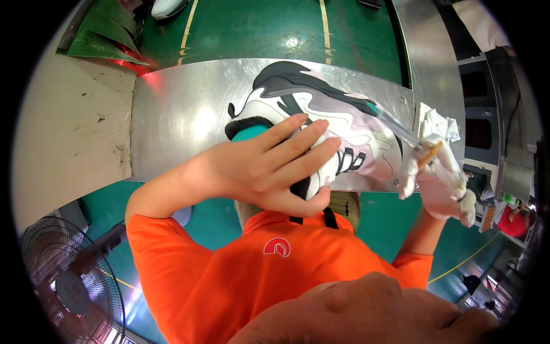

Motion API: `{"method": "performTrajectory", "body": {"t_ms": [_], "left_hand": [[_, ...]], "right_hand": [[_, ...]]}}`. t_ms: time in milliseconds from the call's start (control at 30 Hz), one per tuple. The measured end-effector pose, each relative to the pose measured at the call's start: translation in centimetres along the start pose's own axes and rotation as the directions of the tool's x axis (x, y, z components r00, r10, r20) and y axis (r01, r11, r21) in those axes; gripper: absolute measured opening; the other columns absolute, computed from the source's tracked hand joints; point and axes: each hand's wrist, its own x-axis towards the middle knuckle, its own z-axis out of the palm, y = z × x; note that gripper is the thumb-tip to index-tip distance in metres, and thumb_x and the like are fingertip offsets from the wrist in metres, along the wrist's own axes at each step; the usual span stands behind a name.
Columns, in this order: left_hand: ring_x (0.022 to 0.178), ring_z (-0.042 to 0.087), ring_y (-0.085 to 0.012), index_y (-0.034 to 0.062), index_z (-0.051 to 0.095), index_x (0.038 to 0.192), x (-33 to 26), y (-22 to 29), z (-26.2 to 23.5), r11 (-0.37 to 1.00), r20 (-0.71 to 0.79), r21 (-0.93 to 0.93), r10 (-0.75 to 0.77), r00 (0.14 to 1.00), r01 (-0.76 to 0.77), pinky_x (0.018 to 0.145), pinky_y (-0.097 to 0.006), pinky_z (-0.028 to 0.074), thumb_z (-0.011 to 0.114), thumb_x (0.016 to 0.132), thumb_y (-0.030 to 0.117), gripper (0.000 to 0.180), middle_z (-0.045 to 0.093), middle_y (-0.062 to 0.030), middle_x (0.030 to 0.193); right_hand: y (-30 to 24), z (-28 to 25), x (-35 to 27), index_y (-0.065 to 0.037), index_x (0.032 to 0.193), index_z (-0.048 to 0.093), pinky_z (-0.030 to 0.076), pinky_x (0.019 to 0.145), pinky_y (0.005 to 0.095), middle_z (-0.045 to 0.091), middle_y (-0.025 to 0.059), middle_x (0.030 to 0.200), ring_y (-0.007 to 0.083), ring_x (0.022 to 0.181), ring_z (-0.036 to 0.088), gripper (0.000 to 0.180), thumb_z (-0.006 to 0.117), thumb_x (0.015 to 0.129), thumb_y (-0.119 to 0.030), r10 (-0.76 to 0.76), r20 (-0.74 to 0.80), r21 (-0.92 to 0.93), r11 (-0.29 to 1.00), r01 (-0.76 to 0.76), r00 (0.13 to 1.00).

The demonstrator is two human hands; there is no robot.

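A white, lilac and black sneaker [366,132] lies tilted on the metal bench [177,109], its thick black sole turned to the far side and its toe to the right. Something teal, perhaps a shoe last [250,132], fills its collar. My bare left hand [263,169] grips the shoe over the tongue and laces, fingers spread across it and thumb on the near side. In a white glove, my right hand [438,180] closes around a slim tool with a pale, see-through shaft [398,125]. Its teal tip meets the sole edge near the forefoot. A yellow-brown stick [431,156] shows at the same fingers.
A crumpled white cloth [438,123] lies on the bench's right part. Left of the bench stands a pale, scuffed panel [74,120] with green sheets [106,31] above it. A black floor fan [71,286] is at lower left. Grey equipment [481,109] lines the right.
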Motion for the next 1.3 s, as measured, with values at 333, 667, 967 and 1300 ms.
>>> {"method": "performTrajectory", "body": {"t_ms": [333, 667, 967, 1300], "left_hand": [[0.104, 0.064, -0.0360, 0.0264, 0.049, 0.098, 0.6, -1.0, -0.2, 0.997, 0.023, -0.067, -0.030, 0.999, 0.032, 0.090, -0.043, 0.056, 0.065, 0.080, 0.025, 0.024, 0.061, -0.0191, 0.120], [0.102, 0.065, -0.0356, 0.0263, 0.051, 0.095, 0.5, -0.9, -0.1, 0.998, 0.030, -0.060, -0.027, 0.999, 0.029, 0.091, -0.044, 0.054, 0.066, 0.078, 0.026, 0.023, 0.060, -0.0184, 0.121], [0.102, 0.064, -0.0360, 0.0261, 0.052, 0.097, 0.6, -0.8, 0.0, 0.996, 0.003, -0.079, -0.038, 0.999, 0.038, 0.088, -0.043, 0.056, 0.067, 0.077, 0.024, 0.024, 0.060, -0.0193, 0.119], [0.105, 0.064, -0.0345, 0.0254, 0.057, 0.088, 0.8, -0.5, 0.0, 0.990, 0.035, -0.094, -0.099, 0.995, 0.102, 0.093, -0.043, 0.054, 0.068, 0.072, 0.021, 0.019, 0.063, -0.0160, 0.121]], "right_hand": [[0.9, 1.4, 5.5, 0.008, 0.136, 0.039, 0.056, 0.070, 0.0379, 0.060, 0.0258, 0.102, 0.0294, 0.074, 0.065, 0.123, 0.074, 0.042, -0.062, 0.027, 0.111, 0.162, 0.986, -0.045, 0.993], [0.7, 1.7, 5.6, 0.009, 0.136, 0.039, 0.053, 0.087, 0.0452, 0.060, 0.0258, 0.100, 0.0300, 0.072, 0.066, 0.126, 0.077, 0.039, -0.062, 0.059, 0.057, 0.153, 0.986, -0.067, 0.997], [-1.1, 1.2, 5.5, 0.011, 0.137, 0.036, 0.058, 0.069, 0.0367, 0.059, 0.0256, 0.105, 0.0288, 0.068, 0.066, 0.127, 0.079, 0.039, -0.057, 0.199, 0.049, 0.069, 0.977, -0.202, 0.979], [-2.3, -0.1, 4.5, 0.000, 0.129, 0.053, 0.056, 0.072, 0.0406, 0.053, 0.0279, 0.121, 0.0347, 0.086, 0.065, 0.107, 0.079, 0.044, -0.059, 0.168, -0.043, 0.031, 0.986, -0.167, 0.985]]}}
